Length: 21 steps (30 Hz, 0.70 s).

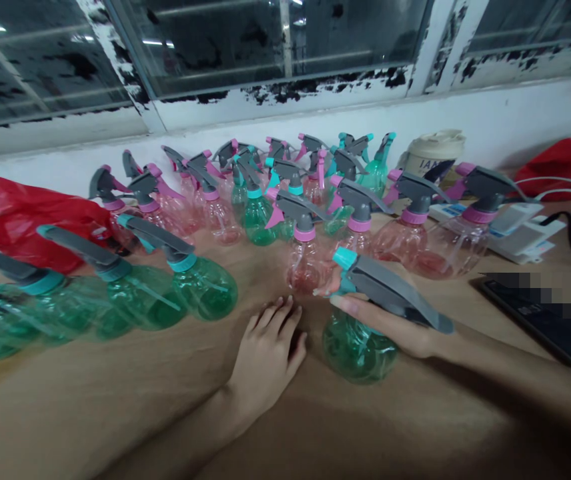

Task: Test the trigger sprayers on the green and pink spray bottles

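Observation:
My right hand (390, 323) is wrapped round the neck of a green spray bottle (358, 347) with a grey trigger head and teal nozzle, which stands on the wooden table (115, 400). My left hand (268, 347) lies flat on the table just left of that bottle, fingers stretched out, holding nothing. A pink spray bottle (305, 263) stands right behind both hands.
Several green bottles (200, 283) line the left side; several pink and green bottles (265, 200) crowd the back under the window. A red plastic bag (35, 220) lies at far left, another (560, 163) at far right. A white tub (433, 153), a power strip (520, 233) and a dark device (540, 313) sit right.

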{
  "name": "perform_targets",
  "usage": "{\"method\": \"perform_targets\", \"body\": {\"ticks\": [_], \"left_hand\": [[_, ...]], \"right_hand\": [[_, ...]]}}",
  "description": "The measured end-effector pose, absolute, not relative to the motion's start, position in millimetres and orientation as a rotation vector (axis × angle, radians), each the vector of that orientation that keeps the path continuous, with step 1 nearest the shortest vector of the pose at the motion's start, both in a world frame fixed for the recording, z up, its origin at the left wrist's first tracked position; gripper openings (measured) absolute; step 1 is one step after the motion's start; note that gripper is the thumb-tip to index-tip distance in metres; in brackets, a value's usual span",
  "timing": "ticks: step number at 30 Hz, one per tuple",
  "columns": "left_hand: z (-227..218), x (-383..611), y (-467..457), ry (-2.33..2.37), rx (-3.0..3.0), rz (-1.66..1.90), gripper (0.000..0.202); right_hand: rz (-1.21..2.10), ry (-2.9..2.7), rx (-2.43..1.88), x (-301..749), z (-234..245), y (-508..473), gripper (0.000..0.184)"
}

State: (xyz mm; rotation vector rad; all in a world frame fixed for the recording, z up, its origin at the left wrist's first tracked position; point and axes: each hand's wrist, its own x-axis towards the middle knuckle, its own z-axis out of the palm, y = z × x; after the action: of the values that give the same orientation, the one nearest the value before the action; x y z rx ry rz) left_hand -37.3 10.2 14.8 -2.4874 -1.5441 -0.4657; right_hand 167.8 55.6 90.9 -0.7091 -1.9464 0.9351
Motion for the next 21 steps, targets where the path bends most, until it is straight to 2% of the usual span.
{"method": "perform_targets", "body": {"ticks": [8,14,21], "left_hand": [[13.2,-37.5,10.0,-1.526,-2.477,-0.475,0.033],[13.2,-37.6,10.7,-1.523,-2.477,-0.486,0.03],[12.5,-38.8,11.0,-1.5,-2.48,-0.484,0.035]], "right_hand": [[0.799,-2.009,-0.672,169.1,89.8,55.6,0.017],[0.902,-1.956,-0.589,168.6,90.6,56.5,0.006],[0.936,-1.975,-0.686,170.4,83.9,54.7,0.039]]}}
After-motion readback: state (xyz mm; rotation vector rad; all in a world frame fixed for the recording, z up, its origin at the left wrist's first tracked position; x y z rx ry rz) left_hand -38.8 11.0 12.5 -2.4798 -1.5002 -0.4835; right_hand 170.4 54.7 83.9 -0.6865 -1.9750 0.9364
